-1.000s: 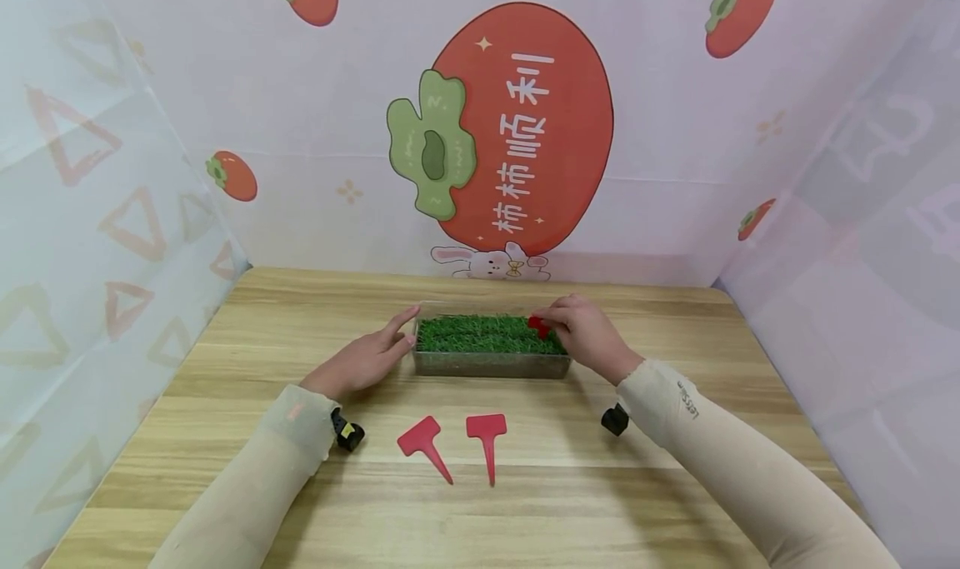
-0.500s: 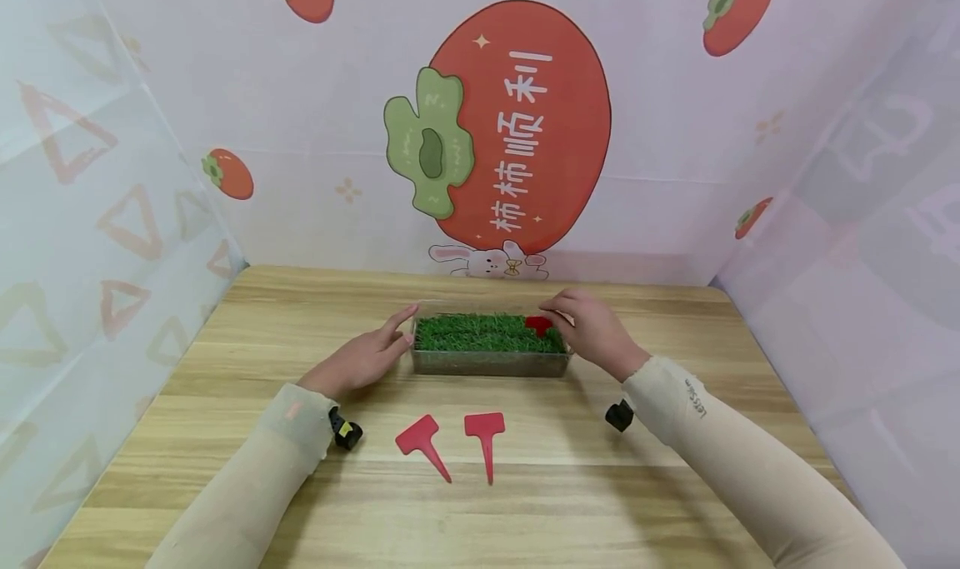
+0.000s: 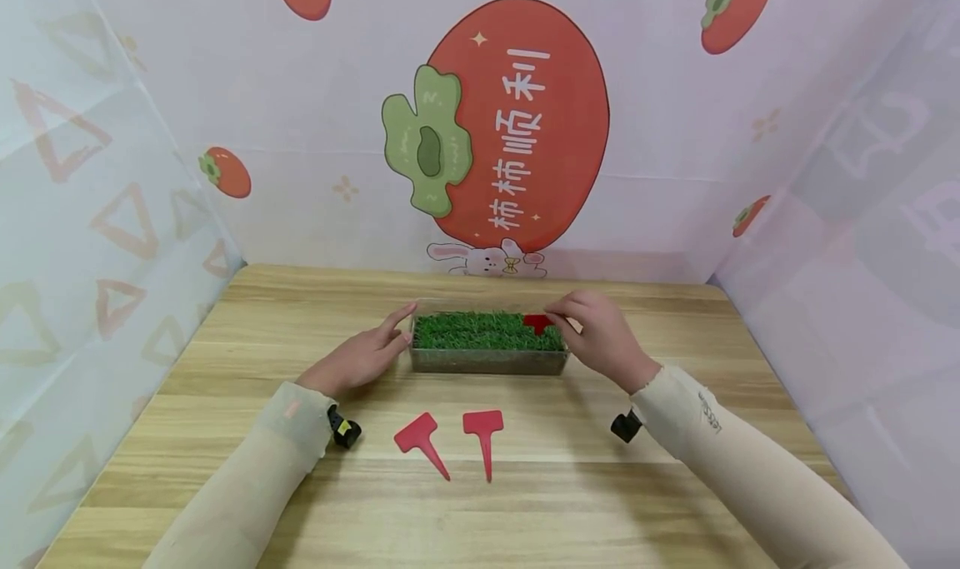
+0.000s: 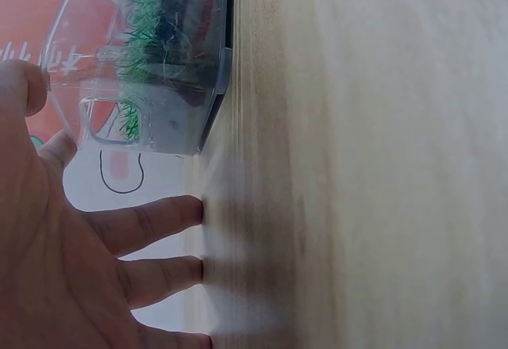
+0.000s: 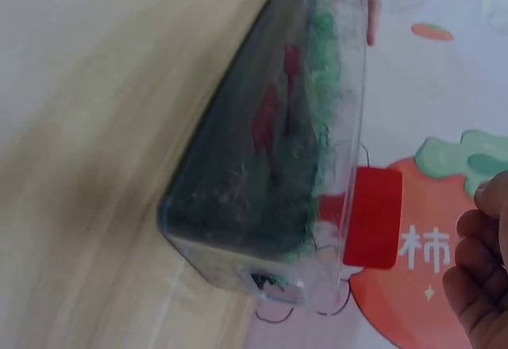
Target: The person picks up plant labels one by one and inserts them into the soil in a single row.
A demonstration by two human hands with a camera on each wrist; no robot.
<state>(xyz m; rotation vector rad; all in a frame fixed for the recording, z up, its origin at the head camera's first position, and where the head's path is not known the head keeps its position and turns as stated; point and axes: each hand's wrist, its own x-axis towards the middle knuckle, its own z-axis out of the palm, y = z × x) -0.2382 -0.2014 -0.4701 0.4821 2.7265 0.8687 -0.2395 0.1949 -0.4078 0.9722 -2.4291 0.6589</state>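
Note:
A clear box [image 3: 487, 362] [image 4: 171, 131] filled with green grass stands on the table. At its right end a red T-shaped tag [image 3: 536, 323] [image 5: 377, 218] is upright in the grass, its plate above the rim. Beside the tag is my right hand [image 3: 603, 340] [image 5: 482, 262], its fingers bent, holding nothing; the right wrist view shows a gap between them. My left hand [image 3: 357, 359] [image 4: 71, 246] touches the box's left end with thumb and index finger, the other fingers spread, tips at the table. Two more tags [image 3: 417, 432] [image 3: 483, 422] lie in front of the box.
The wooden table [image 3: 300, 502] carries the box and the loose tags. Behind it hangs a pale cloth backdrop [image 3: 660, 119] with printed persimmons, and similar cloth stands at both sides. A black wrist device [image 3: 626, 426] is on my right cuff, another [image 3: 345, 429] on my left.
My right hand has let go of the red tag and drawn slightly to the right. The tag, tilted in my fingers earlier, now stands straighter. My left hand has stayed at the box.

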